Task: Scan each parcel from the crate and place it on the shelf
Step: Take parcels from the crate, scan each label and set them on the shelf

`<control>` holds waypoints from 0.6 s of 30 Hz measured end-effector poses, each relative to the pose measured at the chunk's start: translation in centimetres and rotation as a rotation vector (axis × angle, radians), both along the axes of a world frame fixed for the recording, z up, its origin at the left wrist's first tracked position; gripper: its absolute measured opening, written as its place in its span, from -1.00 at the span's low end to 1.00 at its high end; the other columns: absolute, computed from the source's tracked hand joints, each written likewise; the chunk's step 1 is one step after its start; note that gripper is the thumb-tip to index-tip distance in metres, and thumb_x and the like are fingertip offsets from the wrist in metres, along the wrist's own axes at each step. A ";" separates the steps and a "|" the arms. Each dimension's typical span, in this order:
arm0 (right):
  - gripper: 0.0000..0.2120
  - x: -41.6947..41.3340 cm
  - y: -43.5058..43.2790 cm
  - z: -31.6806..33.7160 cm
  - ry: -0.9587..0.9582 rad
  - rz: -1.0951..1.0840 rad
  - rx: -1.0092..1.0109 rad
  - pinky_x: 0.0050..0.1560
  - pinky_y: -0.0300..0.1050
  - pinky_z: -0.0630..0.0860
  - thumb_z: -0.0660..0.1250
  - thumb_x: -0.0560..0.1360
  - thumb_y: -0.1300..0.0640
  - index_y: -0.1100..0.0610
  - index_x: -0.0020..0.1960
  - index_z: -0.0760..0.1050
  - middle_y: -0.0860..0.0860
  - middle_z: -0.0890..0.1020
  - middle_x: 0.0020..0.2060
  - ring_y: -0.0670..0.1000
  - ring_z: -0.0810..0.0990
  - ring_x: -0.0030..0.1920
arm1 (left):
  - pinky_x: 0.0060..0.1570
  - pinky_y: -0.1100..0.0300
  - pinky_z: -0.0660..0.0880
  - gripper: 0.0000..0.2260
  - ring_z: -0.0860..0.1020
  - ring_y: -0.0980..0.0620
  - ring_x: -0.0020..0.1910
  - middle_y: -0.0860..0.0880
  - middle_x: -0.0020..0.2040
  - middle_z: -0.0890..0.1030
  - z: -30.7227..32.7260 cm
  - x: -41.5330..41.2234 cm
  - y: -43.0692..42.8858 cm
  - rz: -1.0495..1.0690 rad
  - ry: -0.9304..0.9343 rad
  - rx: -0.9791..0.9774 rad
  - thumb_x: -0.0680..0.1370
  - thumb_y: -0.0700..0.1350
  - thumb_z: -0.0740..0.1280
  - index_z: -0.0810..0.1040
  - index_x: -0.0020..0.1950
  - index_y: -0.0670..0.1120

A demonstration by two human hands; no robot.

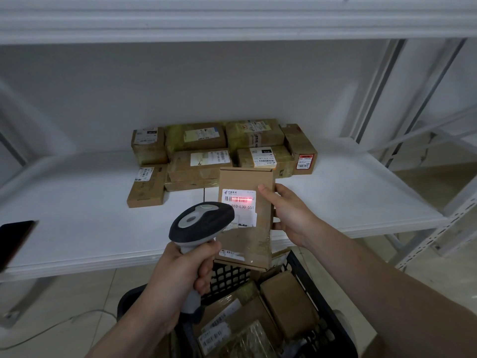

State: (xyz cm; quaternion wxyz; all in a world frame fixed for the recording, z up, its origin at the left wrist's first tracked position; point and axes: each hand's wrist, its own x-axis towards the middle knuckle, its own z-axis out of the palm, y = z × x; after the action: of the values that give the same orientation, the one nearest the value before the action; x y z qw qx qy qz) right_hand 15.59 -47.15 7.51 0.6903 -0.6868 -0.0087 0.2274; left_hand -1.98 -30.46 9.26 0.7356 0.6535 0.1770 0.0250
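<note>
My right hand [289, 215] grips a flat brown cardboard parcel [254, 233] by its right edge, holding it upright above the crate and in front of the shelf. Its white label carries a barcode lit by a red scan line. My left hand [178, 275] grips the handle of a grey and black barcode scanner [200, 222], whose head points at that label. Below, a black plastic crate [325, 301] holds several more brown parcels [286, 303]. On the white shelf [348, 192], several parcels [198, 153] lie grouped at the back.
A dark phone [13, 241] lies at the shelf's left front edge. A white shelf board runs overhead, and metal uprights [428, 241] stand at the right. A thin cable [64, 321] crosses the tiled floor at lower left.
</note>
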 end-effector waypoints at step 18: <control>-0.71 -0.1 -0.1 0.2 -0.009 0.014 -0.002 0.14 0.13 0.61 0.35 0.62 -0.14 -0.07 0.29 0.48 -0.05 0.71 0.12 0.02 0.66 0.13 | -0.45 0.14 0.31 -0.71 0.30 -0.01 -0.52 -0.14 -0.46 0.35 -0.1 -0.1 0.0 0.006 0.010 0.004 0.57 -0.15 0.40 0.48 -0.34 -0.16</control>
State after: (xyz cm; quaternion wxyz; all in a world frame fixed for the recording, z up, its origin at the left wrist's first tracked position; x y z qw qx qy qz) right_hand 15.46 -47.23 7.70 0.6881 -0.6883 -0.0162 0.2292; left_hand -2.05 -30.50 9.13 0.7333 0.6546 0.1823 0.0243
